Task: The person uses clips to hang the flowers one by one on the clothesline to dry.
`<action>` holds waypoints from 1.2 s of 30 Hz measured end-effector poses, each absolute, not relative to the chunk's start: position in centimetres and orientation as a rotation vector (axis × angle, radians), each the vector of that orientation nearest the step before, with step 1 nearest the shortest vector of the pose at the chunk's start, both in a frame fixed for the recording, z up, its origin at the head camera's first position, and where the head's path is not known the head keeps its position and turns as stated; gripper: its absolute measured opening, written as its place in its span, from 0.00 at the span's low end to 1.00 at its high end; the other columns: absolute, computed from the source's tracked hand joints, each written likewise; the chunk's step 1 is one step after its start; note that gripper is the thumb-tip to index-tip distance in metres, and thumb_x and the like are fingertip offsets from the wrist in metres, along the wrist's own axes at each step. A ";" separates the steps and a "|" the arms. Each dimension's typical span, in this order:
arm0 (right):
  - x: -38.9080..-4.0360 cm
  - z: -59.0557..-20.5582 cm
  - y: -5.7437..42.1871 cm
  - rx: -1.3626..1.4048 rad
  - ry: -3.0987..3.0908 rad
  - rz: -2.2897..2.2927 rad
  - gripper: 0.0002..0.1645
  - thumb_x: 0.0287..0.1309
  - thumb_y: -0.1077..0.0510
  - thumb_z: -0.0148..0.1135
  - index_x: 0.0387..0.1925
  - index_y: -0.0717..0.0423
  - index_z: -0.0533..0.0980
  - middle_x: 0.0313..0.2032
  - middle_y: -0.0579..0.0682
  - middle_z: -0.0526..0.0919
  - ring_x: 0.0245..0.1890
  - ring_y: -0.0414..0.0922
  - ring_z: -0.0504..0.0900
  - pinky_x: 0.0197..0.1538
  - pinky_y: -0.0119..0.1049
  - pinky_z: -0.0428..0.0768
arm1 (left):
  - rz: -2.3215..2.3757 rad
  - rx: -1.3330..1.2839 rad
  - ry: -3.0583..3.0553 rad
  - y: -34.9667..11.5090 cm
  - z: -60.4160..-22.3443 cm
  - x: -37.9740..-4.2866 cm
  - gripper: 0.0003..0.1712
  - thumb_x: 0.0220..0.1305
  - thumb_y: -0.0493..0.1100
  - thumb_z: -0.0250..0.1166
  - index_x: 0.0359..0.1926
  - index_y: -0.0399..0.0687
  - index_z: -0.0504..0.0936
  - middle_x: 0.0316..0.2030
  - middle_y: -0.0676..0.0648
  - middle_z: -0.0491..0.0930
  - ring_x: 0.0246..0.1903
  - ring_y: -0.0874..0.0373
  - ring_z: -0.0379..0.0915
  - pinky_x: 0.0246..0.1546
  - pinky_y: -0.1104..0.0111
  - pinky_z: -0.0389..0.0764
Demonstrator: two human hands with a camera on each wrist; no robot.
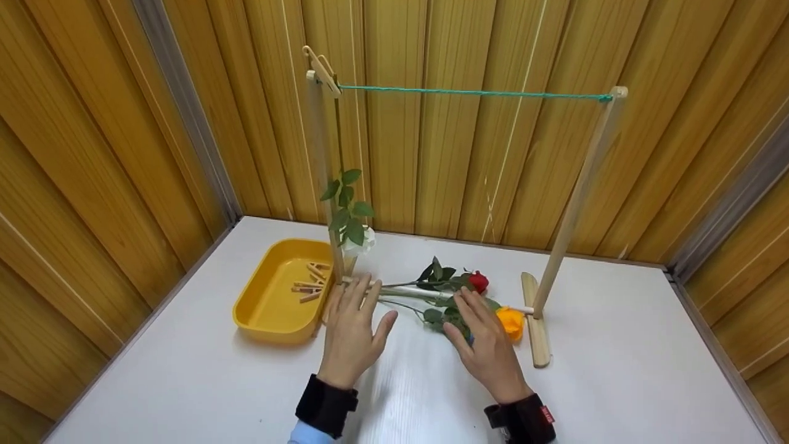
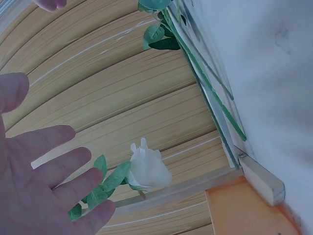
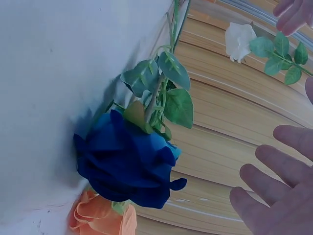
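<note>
Held by a wooden clothespin (image 1: pixel 322 71), a white artificial rose (image 2: pixel 149 166) hangs head down at the left end of the green line (image 1: pixel 444 92). On the table lie a red rose (image 1: pixel 478 282), an orange-yellow rose (image 1: pixel 510 323) and a blue rose (image 3: pixel 128 159), their leafy stems pointing left. My left hand (image 1: pixel 350 336) is spread above the stem ends, holding nothing. Over the blue rose, which it mostly hides in the head view, my right hand (image 1: pixel 492 351) has its fingers extended and is likewise without anything in it.
A yellow basin (image 1: pixel 274 336) with several clothespins (image 1: pixel 308 287) stands at the left, close to the rack's left post (image 1: pixel 322 160). The right post (image 1: pixel 578 203) rises from a wooden foot (image 1: pixel 539 345). Wood-patterned panels (image 1: pixel 468 154) enclose the white table (image 1: pixel 616 370).
</note>
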State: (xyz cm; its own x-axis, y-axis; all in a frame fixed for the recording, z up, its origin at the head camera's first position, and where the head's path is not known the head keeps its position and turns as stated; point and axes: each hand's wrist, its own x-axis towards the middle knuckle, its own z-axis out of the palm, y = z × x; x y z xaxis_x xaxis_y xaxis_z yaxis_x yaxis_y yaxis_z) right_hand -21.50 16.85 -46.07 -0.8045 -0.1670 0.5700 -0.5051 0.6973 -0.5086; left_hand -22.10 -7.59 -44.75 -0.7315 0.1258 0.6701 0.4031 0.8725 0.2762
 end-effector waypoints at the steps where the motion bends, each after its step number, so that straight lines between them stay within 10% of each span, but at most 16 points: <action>1: -21.6 -46.0 16.8 0.518 -2.417 0.923 0.34 0.67 0.54 0.69 0.68 0.65 0.73 0.72 0.62 0.70 0.72 0.63 0.68 0.71 0.63 0.66 | -0.536 -0.376 -2.370 -7.7 -44.7 -22.2 0.32 0.70 0.55 0.66 0.67 0.39 0.78 0.69 0.38 0.73 0.70 0.41 0.66 0.74 0.46 0.57; 36: -25.6 -45.1 10.0 0.910 -2.400 1.539 0.22 0.74 0.59 0.59 0.62 0.69 0.77 0.56 0.65 0.83 0.52 0.59 0.85 0.56 0.52 0.83 | -0.518 -0.346 -2.596 -13.5 -40.9 -23.7 0.20 0.73 0.48 0.66 0.52 0.34 0.84 0.48 0.33 0.83 0.44 0.37 0.82 0.49 0.45 0.83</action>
